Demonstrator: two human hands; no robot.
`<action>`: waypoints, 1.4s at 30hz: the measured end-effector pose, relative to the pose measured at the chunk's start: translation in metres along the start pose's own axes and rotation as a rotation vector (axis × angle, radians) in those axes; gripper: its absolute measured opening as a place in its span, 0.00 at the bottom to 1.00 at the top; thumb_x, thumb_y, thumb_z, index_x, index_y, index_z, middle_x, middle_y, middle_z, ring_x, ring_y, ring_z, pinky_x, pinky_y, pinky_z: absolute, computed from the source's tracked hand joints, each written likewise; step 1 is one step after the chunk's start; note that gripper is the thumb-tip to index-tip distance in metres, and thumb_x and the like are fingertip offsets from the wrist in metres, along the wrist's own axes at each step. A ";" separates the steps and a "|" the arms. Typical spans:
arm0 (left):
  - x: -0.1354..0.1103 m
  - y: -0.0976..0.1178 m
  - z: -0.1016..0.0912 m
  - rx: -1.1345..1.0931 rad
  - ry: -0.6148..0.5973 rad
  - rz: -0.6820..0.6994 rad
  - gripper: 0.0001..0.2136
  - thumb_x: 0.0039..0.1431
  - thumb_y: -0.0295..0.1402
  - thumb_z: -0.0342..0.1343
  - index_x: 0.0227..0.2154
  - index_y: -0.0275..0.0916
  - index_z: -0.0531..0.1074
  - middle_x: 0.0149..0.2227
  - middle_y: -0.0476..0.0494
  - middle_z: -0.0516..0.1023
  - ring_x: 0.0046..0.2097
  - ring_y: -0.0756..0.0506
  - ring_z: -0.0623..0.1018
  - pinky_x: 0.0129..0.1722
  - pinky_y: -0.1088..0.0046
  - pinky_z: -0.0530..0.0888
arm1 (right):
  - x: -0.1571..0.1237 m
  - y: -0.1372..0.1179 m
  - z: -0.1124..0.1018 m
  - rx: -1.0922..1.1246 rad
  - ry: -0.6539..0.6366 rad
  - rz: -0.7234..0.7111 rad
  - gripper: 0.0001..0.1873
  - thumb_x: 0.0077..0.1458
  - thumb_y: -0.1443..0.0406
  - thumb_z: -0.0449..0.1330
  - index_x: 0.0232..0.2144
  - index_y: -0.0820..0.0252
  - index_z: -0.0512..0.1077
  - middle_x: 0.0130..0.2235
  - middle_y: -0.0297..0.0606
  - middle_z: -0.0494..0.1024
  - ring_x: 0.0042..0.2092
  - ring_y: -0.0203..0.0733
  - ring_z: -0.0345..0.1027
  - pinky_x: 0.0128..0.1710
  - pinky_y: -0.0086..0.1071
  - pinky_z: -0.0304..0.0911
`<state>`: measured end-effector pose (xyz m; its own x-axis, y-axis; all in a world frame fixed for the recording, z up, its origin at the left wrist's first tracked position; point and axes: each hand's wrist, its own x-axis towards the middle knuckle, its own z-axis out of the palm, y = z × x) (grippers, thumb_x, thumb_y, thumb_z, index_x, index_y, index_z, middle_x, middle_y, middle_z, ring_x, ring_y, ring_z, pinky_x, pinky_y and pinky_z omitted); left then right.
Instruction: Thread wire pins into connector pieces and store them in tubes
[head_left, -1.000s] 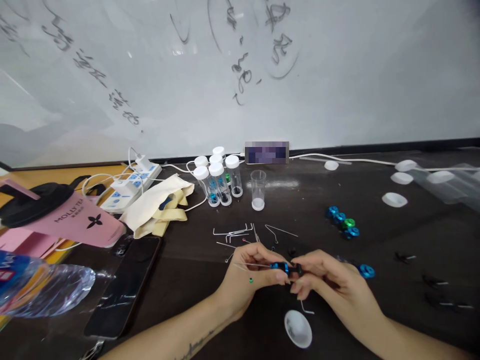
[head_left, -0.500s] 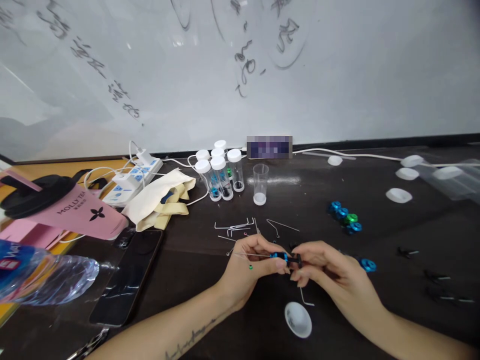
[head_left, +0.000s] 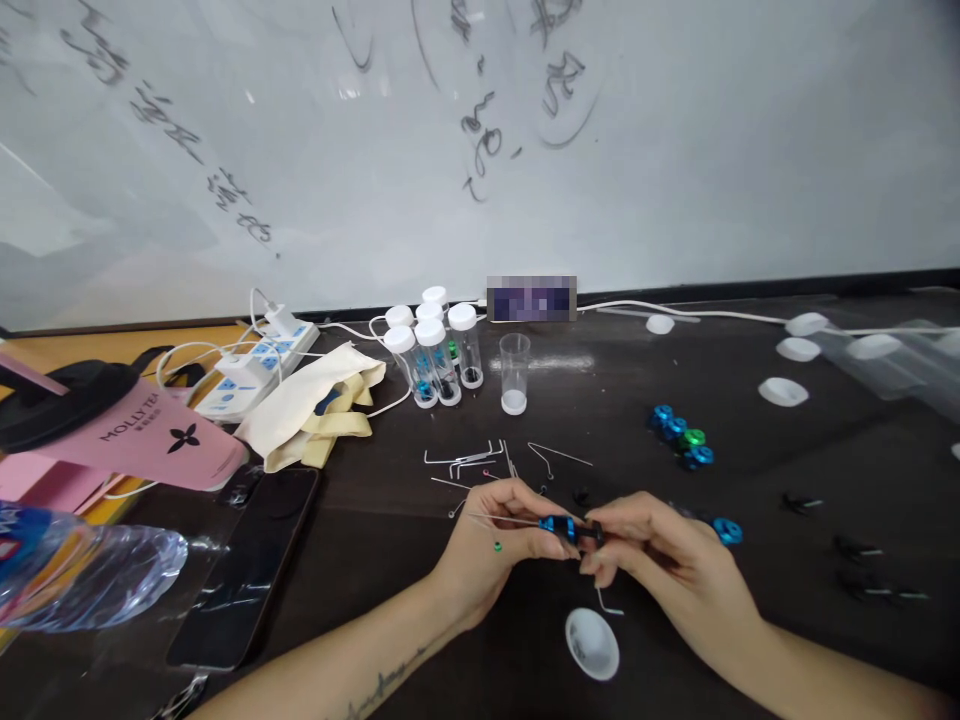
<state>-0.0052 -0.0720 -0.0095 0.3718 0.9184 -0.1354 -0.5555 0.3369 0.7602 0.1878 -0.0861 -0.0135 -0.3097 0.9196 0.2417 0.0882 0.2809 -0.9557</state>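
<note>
A small blue-and-black cylindrical part (head_left: pixel 561 527) is held level between my two hands, with a thin metal rod pointing left from it. My left hand (head_left: pixel 491 535) is closed, thumb and fingers pinching its blue end. My right hand (head_left: pixel 660 550) pinches the black end. Below the right fingertips hangs a thin L-shaped hex key (head_left: pixel 611 605); its upper end is hidden by the fingers. A white cup-like cap (head_left: pixel 592 643) with small dark bits inside lies under the hands. Several L-shaped wires or keys (head_left: pixel 469 458) lie beyond my left hand.
Capped clear tubes (head_left: pixel 439 365) and an uncapped tube (head_left: pixel 514 375) stand behind. Blue and green rings (head_left: pixel 679 435), black parts (head_left: pixel 855 548) and white caps (head_left: pixel 784 391) lie right. A phone (head_left: pixel 244 570), bottle (head_left: pixel 112 570), pink cup (head_left: pixel 165 425) and power strip (head_left: pixel 259 370) are left.
The view has shifted slightly, so most things sit a little left and lower in the picture. Both hands keep the same hold on the blue-and-black part.
</note>
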 end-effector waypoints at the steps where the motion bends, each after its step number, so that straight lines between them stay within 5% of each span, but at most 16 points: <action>1: 0.000 0.000 0.000 0.006 -0.005 -0.002 0.10 0.41 0.18 0.69 0.27 0.33 0.77 0.31 0.43 0.84 0.31 0.49 0.82 0.35 0.76 0.76 | 0.000 0.000 0.000 -0.003 -0.008 0.008 0.06 0.62 0.69 0.58 0.40 0.53 0.72 0.30 0.31 0.79 0.27 0.34 0.77 0.28 0.25 0.73; 11: -0.002 0.002 0.002 0.051 0.033 -0.017 0.09 0.42 0.19 0.69 0.27 0.34 0.76 0.30 0.45 0.83 0.30 0.51 0.80 0.35 0.77 0.75 | 0.004 -0.001 0.000 -0.011 -0.045 0.091 0.03 0.62 0.65 0.58 0.38 0.57 0.71 0.25 0.31 0.78 0.23 0.33 0.73 0.24 0.26 0.68; 21: 0.000 0.003 0.002 0.028 0.089 -0.004 0.08 0.44 0.23 0.69 0.28 0.33 0.75 0.30 0.44 0.83 0.30 0.51 0.79 0.35 0.77 0.74 | 0.004 0.001 0.002 0.070 -0.014 0.163 0.13 0.62 0.66 0.58 0.49 0.50 0.64 0.30 0.29 0.78 0.27 0.34 0.73 0.28 0.28 0.71; 28: -0.001 0.002 0.003 0.034 0.065 -0.006 0.09 0.42 0.21 0.69 0.27 0.33 0.75 0.29 0.45 0.83 0.29 0.51 0.80 0.34 0.77 0.74 | 0.004 0.000 0.001 0.015 -0.013 0.090 0.06 0.62 0.64 0.58 0.42 0.55 0.70 0.27 0.32 0.79 0.25 0.35 0.74 0.26 0.28 0.71; 42: -0.001 0.002 0.004 0.049 0.069 -0.009 0.09 0.41 0.21 0.69 0.26 0.34 0.76 0.30 0.45 0.84 0.30 0.50 0.80 0.35 0.76 0.74 | 0.006 0.000 0.001 0.041 -0.036 0.146 0.07 0.61 0.61 0.58 0.39 0.59 0.70 0.25 0.34 0.79 0.23 0.36 0.72 0.23 0.29 0.68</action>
<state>-0.0033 -0.0730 -0.0050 0.3235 0.9282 -0.1841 -0.5146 0.3358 0.7890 0.1848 -0.0807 -0.0116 -0.3304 0.9392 0.0938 0.0966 0.1325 -0.9865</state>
